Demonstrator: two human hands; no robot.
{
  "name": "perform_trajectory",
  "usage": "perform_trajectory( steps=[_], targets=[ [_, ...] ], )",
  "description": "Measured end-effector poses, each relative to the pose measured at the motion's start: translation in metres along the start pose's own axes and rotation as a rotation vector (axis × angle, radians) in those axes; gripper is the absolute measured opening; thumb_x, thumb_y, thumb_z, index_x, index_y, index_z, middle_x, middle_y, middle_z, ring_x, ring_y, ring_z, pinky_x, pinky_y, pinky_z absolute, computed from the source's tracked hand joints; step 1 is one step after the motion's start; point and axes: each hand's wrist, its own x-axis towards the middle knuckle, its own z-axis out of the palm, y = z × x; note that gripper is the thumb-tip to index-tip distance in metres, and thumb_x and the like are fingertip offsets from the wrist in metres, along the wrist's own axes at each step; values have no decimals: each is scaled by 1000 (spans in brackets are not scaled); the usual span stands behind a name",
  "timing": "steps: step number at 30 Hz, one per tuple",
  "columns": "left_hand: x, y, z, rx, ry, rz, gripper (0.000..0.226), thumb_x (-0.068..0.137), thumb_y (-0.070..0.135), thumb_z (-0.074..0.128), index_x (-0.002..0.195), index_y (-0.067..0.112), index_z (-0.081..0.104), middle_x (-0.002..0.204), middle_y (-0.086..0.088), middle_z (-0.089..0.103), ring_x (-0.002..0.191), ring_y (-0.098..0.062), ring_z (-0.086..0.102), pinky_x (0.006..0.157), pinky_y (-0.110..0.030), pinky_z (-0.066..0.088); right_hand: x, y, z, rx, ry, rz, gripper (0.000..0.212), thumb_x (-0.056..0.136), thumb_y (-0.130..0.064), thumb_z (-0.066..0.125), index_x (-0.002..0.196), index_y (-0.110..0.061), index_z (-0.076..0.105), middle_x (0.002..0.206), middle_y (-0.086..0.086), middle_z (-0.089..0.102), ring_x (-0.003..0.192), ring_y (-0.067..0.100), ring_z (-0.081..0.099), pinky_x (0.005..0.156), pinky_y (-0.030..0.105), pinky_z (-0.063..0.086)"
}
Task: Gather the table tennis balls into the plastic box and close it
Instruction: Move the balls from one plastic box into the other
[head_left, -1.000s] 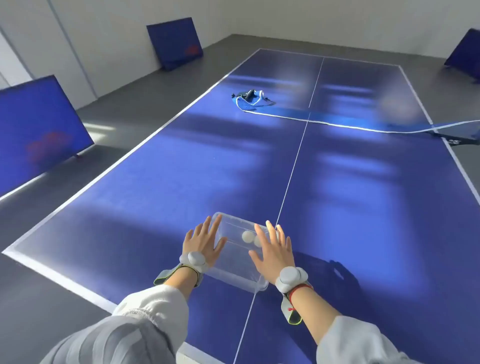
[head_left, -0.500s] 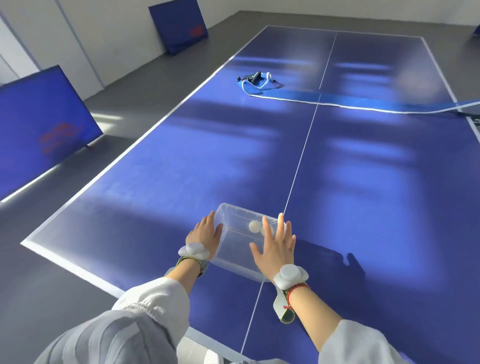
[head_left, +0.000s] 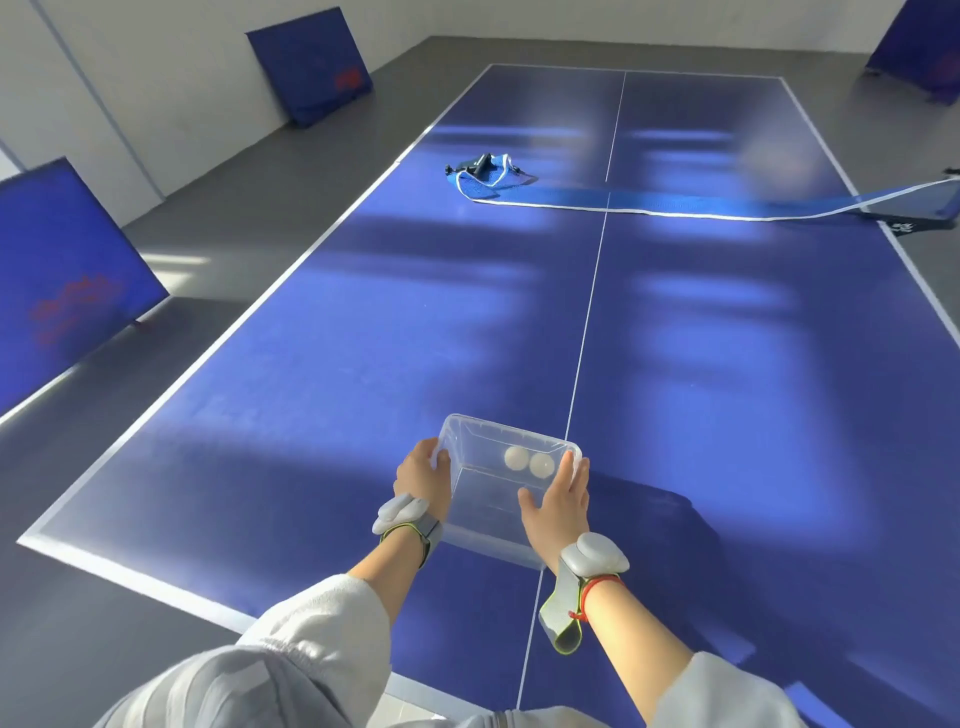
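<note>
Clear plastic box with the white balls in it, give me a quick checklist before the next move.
1. Two white table tennis balls inside the clear plastic box: ok.
2. Left hand on the box's left wall: ok.
3. Right hand on its right wall: ok.
4. Loose balls elsewhere on the blue table: none visible, ok.
5. Lid on the box: cannot tell; no separate lid in view.
6. Collapsed blue net away from the box: ok.
</note>
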Motion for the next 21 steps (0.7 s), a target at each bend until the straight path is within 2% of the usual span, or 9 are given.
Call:
perform_trajectory(
  steps=[2,4,8,11,13,14,16,18,21],
  targets=[
    [2,-2,1,-24,29,28,30,94,20,46,120,14,58,112,-10,58,92,-31,55,75,-28,35,2,1,2,-5,-6,-7,82,93,-34,51,149,-15,-6,158,13,-10,145,36,10,110,41,32],
    [6,-5,0,-36,50,85,30,94,19,47,120,13,60,121,-9,55,105,-28,54,77,-28,35,3,2,5,-34,-18,-2,82,93,-36,50,149,-17,-6,158,14,-12,145,36,8,112,42,30],
    [14,-10,-4,-57,21,45,27,94,19,47,115,16,64,110,-4,55,84,-21,54,72,-24,34,1,-4,8,-274,88,-53,78,90,-41,53,150,-16,9,157,21,-3,145,41,3,115,53,15],
    [18,-12,-10,-109,-13,4,26,92,20,51,113,16,66,108,-2,62,91,-25,60,77,-27,41,-3,-18,18,-443,118,-380,74,72,-35,74,135,-9,45,145,22,40,133,43,38,109,53,31],
    [22,-17,-16,-189,-63,-30,21,91,20,53,103,14,70,94,-2,65,84,-23,59,75,-27,42,-8,-31,31,-529,19,-598,71,64,-37,79,126,-11,55,134,17,55,124,37,52,98,51,47],
    [25,-22,-20,-208,-98,-41,18,90,19,55,93,14,71,84,-3,65,78,-23,57,71,-28,42,-12,-41,38,-564,-68,-675,69,68,-38,76,128,-12,53,137,15,52,128,36,49,98,51,46],
    [30,-32,-30,-268,-187,-95,17,89,14,55,82,13,71,68,-5,60,67,-23,53,63,-30,44,-19,-55,52,-630,-194,-776,66,84,-38,61,140,-13,36,154,11,28,143,34,22,112,53,27],
    [30,-39,-40,-369,-296,-188,18,90,11,53,80,11,68,67,-5,55,60,-18,49,57,-26,44,-19,-64,60,-685,-271,-743,63,92,-37,51,144,-14,24,159,7,6,146,34,0,113,58,11],
    [27,-41,-53,-476,-405,-267,19,91,13,55,75,11,64,71,-5,56,60,-16,50,58,-25,45,-18,-73,63,-730,-278,-715,50,93,-33,50,138,-16,33,158,7,7,144,38,-1,110,63,12]
  ],
)
